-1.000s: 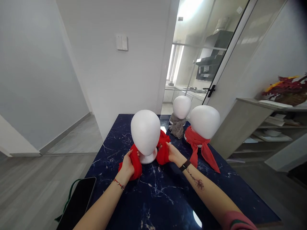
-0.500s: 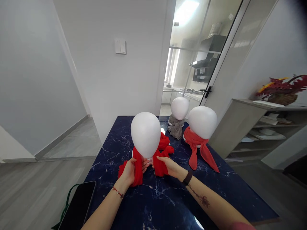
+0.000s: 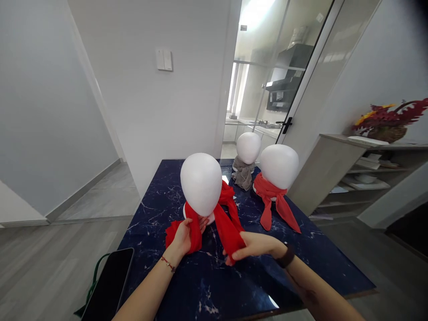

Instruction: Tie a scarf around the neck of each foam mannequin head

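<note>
A bright red scarf (image 3: 226, 227) is draped round the neck of a white mannequin head (image 3: 201, 183), its two ends hanging down in front. On the left side, my left hand (image 3: 186, 235) grips one part of the scarf close under the head's chin, thumb on top and fingers behind the cloth. My right hand (image 3: 246, 247) pinches the other length and holds it stretched toward the near right. More red cloth lies behind the head on the right. The fingers behind the cloth are partly hidden.
Two more mannequin heads stand at the back right, one with a grey scarf (image 3: 243, 173), the other with a coral scarf (image 3: 272, 196). A phone (image 3: 109, 285) lies at the near left edge of the dark marbled table (image 3: 152, 218). Shelves (image 3: 354, 178) stand to the right.
My right hand has moved down and right, drawing the scarf's right length out from the neck. My left hand stays near the chin with its part of the scarf. The view has shifted slightly.
</note>
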`<state>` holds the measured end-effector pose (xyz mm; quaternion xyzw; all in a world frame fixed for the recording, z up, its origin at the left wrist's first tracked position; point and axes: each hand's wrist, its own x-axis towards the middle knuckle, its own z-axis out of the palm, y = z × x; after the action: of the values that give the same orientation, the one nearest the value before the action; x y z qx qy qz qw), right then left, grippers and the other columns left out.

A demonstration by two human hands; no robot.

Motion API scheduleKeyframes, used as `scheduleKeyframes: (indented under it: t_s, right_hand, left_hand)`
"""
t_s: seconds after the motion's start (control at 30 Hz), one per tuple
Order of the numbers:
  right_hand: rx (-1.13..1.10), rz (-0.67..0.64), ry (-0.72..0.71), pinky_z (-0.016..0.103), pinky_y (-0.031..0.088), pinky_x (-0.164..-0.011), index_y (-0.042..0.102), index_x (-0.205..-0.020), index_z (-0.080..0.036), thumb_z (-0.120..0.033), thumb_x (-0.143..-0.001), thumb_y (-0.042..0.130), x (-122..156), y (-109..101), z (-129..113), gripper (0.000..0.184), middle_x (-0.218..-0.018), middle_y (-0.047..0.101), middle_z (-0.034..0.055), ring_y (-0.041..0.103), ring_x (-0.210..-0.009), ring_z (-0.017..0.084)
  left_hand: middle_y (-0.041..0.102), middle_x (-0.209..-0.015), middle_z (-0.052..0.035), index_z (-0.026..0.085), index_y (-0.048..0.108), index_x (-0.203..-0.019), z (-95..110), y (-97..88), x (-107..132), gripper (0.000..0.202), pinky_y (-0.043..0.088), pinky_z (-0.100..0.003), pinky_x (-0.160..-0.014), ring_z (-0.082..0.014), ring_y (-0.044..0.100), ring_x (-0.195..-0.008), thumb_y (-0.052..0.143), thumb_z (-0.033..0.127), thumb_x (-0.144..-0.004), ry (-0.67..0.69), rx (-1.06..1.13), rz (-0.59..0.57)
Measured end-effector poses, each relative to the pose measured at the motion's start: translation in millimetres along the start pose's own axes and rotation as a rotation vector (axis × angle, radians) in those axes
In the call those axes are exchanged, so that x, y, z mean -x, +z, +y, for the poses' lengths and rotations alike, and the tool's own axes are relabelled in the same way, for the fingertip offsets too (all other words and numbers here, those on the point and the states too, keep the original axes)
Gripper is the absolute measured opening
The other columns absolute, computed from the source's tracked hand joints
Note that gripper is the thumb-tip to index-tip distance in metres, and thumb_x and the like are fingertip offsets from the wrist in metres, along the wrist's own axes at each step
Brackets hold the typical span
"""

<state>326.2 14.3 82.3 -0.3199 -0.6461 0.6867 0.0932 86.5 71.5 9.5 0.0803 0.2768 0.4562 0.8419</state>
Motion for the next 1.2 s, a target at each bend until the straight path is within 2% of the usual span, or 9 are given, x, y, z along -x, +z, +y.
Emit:
scheduleKeyframes:
  t_s: [0.17, 0.33, 0.4, 0.57, 0.67, 0.8, 0.9, 1.03, 1.2]
  right_hand:
    - [0.388, 0.023, -0.013, 0.025, 0.044, -0.088, 0.071, -0.096, -0.017, -0.043, -0.071, 0.069, 43.5, 24.3, -8.9, 0.036, -0.096, 0.069, 0.004, 0.062, -0.096, 0.02]
    - [0.371, 0.178, -0.083, 0.025, 0.044, -0.08, 0.07, -0.094, -0.019, -0.037, -0.067, 0.074, 23.7, 65.0, 3.2, 0.033, -0.09, 0.068, 0.0017, 0.06, -0.086, 0.018]
    - [0.157, 0.227, -0.136, 0.026, 0.045, -0.077, 0.068, -0.094, -0.017, -0.036, -0.071, 0.07, 1.4, 79.5, 8.6, 0.03, -0.089, 0.068, 0.0021, 0.06, -0.082, 0.017]
    - [-0.78, 0.572, -0.138, 0.029, 0.047, -0.074, 0.063, -0.09, -0.016, -0.035, -0.063, 0.077, -60.2, 94.6, 18.0, 0.036, -0.086, 0.068, 0.0032, 0.061, -0.077, 0.016]
    - [-0.946, 0.693, -0.182, 0.031, 0.048, -0.073, 0.063, -0.089, -0.017, -0.036, -0.064, 0.075, -86.8, 90.0, 20.8, 0.034, -0.088, 0.068, 0.0046, 0.062, -0.077, 0.017]
    - [-0.769, 0.794, -0.306, 0.031, 0.049, -0.076, 0.064, -0.083, -0.021, -0.041, -0.067, 0.072, -97.1, 76.4, 24.1, 0.026, -0.084, 0.069, 0.002, 0.063, -0.08, 0.018]
    - [-0.648, 0.714, -0.228, 0.027, 0.049, -0.061, 0.065, -0.073, -0.021, -0.044, -0.074, 0.066, -75.2, 47.4, 18.9, 0.023, -0.066, 0.066, 0.0021, 0.059, -0.061, 0.015]
    - [-0.743, 0.684, -0.113, 0.015, 0.033, -0.04, 0.065, -0.068, -0.016, -0.028, -0.075, 0.067, -7.6, -23.0, -6.2, 0.014, -0.057, 0.06, 0.0, 0.042, -0.039, 0.003]
    - [-0.708, 0.88, -0.285, 0.022, 0.043, -0.06, 0.067, -0.083, -0.012, -0.04, -0.089, 0.044, 91.6, -83.9, -46.9, 0.036, -0.069, 0.067, 0.0036, 0.06, -0.058, 0.007]
  left_hand:
    - [0.063, -0.117, -0.0204, 0.001, 0.041, -0.132, -2.7, 5.7, 4.0, 0.058, 0.054, -0.03, -0.077, -0.024, 0.066, -0.099, 0.043, 0.011, -0.075, 0.035, -0.006, 0.064]
    - [0.069, -0.104, -0.0152, 0.006, 0.052, -0.121, -5.4, 13.9, 7.3, 0.047, 0.048, -0.019, -0.05, -0.0179, 0.069, -0.082, 0.041, 0.01, -0.076, 0.044, -0.021, 0.059]
    - [0.071, -0.094, -0.0121, 0.008, 0.056, -0.114, -6.6, 14.7, 8.1, 0.041, 0.044, -0.018, -0.043, -0.0152, 0.067, -0.068, 0.042, 0.011, -0.075, 0.024, -0.026, 0.087]
    - [0.07, -0.077, -0.0089, 0.011, 0.061, -0.101, -8.6, 12.9, 8.9, 0.033, 0.043, -0.023, -0.042, -0.0151, 0.061, -0.052, 0.045, 0.015, -0.073, 0.004, -0.023, 0.105]
    - [0.071, -0.08, -0.0093, 0.011, 0.062, -0.103, -8.1, 10.3, 7.4, 0.035, 0.039, -0.021, -0.039, -0.0139, 0.059, -0.05, 0.046, 0.016, -0.072, 0.073, -0.036, 0.044]
    - [0.07, -0.096, -0.0141, 0.01, 0.06, -0.11, -6.4, 6.2, 5.2, 0.039, 0.037, -0.02, -0.038, -0.0167, 0.064, -0.064, 0.047, 0.02, -0.075, 0.095, -0.06, -0.012]
    - [0.068, -0.105, -0.0171, 0.008, 0.058, -0.112, -5.1, 4.1, 5.1, 0.039, 0.035, -0.018, -0.038, -0.0193, 0.066, -0.078, 0.045, 0.02, -0.078, 0.078, -0.068, 0.011]
    - [0.066, -0.111, -0.0193, 0.006, 0.055, -0.115, -3.6, 2.3, 4.8, 0.039, 0.035, -0.016, -0.037, -0.0215, 0.065, -0.091, 0.044, 0.018, -0.079, 0.08, -0.085, 0.043]
    - [0.064, -0.115, -0.0198, 0.007, 0.053, -0.119, -3.4, -0.7, 2.6, 0.041, 0.034, -0.016, -0.035, -0.0217, 0.064, -0.096, 0.041, 0.017, -0.081, 0.072, -0.086, 0.027]
